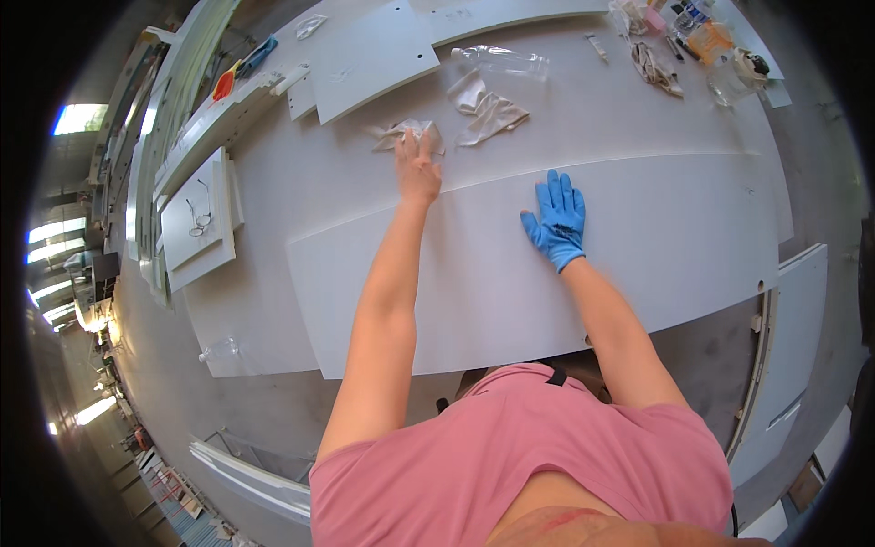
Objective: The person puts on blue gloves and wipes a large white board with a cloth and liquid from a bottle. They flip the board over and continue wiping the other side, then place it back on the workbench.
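Observation:
A long pale grey panel (pixel 483 264) lies across the table in front of me. My left hand (pixel 418 169), bare, reaches past the panel's far edge; its fingers are apart and stretched over a crumpled off-white cloth (pixel 435 137), with the tips touching it. My right hand (pixel 558 223) wears a blue glove and rests flat on the panel near its far edge, fingers extended and holding nothing. Another off-white cloth (pixel 492 117) lies spread out farther right, and just beyond it is a clear plastic bottle (pixel 501 62) on its side.
White panels (pixel 374 64) lie at the back, near a small tube (pixel 597 47). At back right stand a clear jug (pixel 734 80), bottles and a rag (pixel 654 68). Glasses (pixel 198 217) sit on stacked boards at left. A clear bottle (pixel 219 350) lies by the near left corner.

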